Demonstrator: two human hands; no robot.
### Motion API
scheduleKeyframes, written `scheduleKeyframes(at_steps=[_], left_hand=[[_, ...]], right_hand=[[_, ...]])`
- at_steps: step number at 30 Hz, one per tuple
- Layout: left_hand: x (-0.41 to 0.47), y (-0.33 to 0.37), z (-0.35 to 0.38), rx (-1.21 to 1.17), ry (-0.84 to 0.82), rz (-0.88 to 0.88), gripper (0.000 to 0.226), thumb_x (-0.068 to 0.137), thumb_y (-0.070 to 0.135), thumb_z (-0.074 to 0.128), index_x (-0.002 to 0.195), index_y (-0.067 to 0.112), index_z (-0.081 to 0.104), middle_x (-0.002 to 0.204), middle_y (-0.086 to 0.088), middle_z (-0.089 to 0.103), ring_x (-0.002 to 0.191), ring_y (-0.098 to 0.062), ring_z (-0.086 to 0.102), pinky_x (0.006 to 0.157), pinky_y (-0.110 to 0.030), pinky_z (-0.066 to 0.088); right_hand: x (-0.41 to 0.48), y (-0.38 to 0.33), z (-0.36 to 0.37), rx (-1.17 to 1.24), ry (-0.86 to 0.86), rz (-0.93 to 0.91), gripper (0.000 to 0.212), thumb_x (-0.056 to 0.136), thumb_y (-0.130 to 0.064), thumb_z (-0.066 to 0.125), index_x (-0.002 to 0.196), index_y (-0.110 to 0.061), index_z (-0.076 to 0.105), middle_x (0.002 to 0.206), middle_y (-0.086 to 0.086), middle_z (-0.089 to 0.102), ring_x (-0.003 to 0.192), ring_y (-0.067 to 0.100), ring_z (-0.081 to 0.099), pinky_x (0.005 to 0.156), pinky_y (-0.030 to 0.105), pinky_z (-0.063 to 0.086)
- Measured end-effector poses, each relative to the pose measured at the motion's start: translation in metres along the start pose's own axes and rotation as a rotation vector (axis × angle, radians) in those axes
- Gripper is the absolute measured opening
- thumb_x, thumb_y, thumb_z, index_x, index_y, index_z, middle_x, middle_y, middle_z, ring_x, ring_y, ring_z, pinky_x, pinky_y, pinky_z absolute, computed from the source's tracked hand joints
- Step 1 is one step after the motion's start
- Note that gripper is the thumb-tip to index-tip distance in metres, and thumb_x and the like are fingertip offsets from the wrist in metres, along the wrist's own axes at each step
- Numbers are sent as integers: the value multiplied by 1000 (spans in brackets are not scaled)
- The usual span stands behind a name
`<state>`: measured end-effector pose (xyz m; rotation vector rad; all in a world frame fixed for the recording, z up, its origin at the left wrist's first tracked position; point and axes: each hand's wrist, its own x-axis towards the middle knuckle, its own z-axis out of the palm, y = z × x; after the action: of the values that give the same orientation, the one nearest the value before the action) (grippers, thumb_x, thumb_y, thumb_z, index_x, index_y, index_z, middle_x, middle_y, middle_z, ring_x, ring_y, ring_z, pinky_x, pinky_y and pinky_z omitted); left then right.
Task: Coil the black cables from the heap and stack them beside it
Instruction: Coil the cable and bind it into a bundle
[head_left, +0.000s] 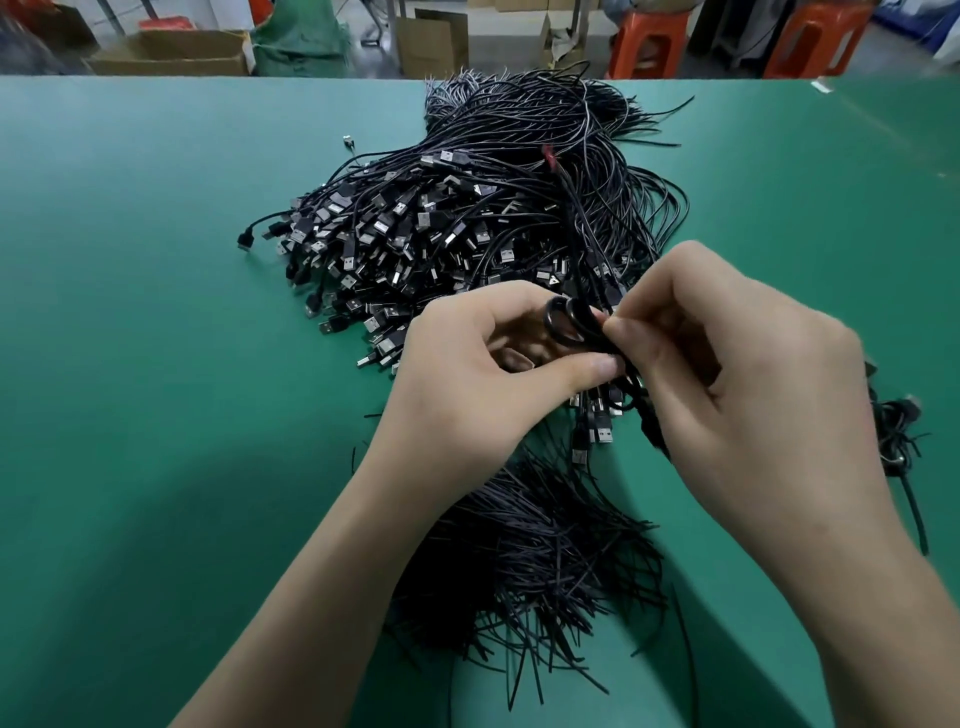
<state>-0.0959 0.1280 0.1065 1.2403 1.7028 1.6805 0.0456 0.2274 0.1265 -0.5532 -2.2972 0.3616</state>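
You hold a small coiled cable between both hands above the middle of the green worktop. Your left hand pinches the loops between thumb and curled fingers. Your right hand pinches the same cable from the other side, thumb tip against the coil. The heap of black cables runs from just beyond your hands to the far edge. A loose sheaf of thin black ties lies near the front edge, and a few bundled cables lie toward the right edge.

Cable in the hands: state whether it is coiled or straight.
Coiled, at least partly: the cable forms small loops pinched between left hand and right hand.
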Motion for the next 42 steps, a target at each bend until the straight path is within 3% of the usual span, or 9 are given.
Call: scheduleKeyframes(at_steps=[5, 11, 15, 18, 21, 28, 32, 36, 42], left_hand=[[0, 0, -2, 52, 16, 83, 18, 80, 5, 87, 94, 14, 78, 86, 1, 79, 80, -13, 76, 77, -29, 61], [2, -1, -7, -235, -125, -127, 28, 103, 13, 51, 102, 18, 78, 95, -8, 81, 91, -23, 79, 71, -23, 60], [5, -6, -7, -318, -111, -267, 22, 98, 39, 67, 91, 24, 81, 92, -7, 81, 89, -19, 78, 58, -18, 55], [5, -12, -5, -356, -115, -278, 5, 86, 28, 79, 90, 26, 80, 96, -11, 79, 90, -18, 71, 62, -18, 52], [4, -15, 2, -432, -74, -268, 35, 81, 11, 84, 112, 17, 68, 95, -7, 78, 86, -14, 74, 71, -18, 56], [2, -16, 13, -219, -12, -62, 40, 87, 3, 80, 122, 20, 70, 97, 4, 74, 90, -7, 67, 82, -27, 56], [1, -17, 12, 109, 29, 110, 29, 88, 7, 79, 111, 26, 77, 100, 17, 77, 95, 4, 67, 78, -9, 44], [0, -19, 12, 147, 62, 130, 24, 87, 16, 80, 107, 29, 78, 96, 19, 76, 89, 5, 67, 75, -8, 44], [2, -24, 11, -229, 46, -108, 28, 86, 13, 83, 111, 23, 75, 92, 5, 78, 86, -8, 73, 83, -22, 58]], right_hand=[[-1, 1, 5, 234, 13, 101, 16, 98, -22, 65, 85, -24, 56, 69, -5, 59, 61, 13, 53, 53, 22, 38], [-2, 8, 20, 502, 61, 288, 18, 96, -25, 65, 81, -24, 57, 67, 5, 60, 59, 21, 54, 51, 39, 40], [-4, 6, 28, 532, 56, 290, 17, 95, -23, 65, 81, -24, 58, 68, 4, 60, 61, 21, 57, 54, 42, 46], [-3, 8, 27, 601, 59, 304, 18, 96, -16, 67, 81, -20, 59, 64, -3, 58, 57, 5, 52, 54, 18, 40], [-2, 10, 27, 779, 76, 373, 19, 98, -9, 65, 81, -15, 60, 60, -6, 55, 53, 3, 47, 53, 14, 37], [-2, 11, 29, 1186, 50, 686, 16, 96, -10, 63, 81, -14, 60, 57, -3, 51, 46, 6, 35, 46, 15, 33], [-1, 17, 30, 1318, -30, 843, 12, 93, -7, 60, 82, -12, 62, 59, -1, 48, 44, 3, 33, 41, 12, 32], [-4, 17, 33, 1275, -63, 887, 20, 96, -10, 61, 78, -15, 67, 58, -4, 50, 45, 3, 36, 42, 13, 33], [-4, 11, 34, 874, -35, 618, 30, 103, -34, 57, 76, -27, 70, 66, -13, 59, 62, 1, 52, 53, 13, 41]])
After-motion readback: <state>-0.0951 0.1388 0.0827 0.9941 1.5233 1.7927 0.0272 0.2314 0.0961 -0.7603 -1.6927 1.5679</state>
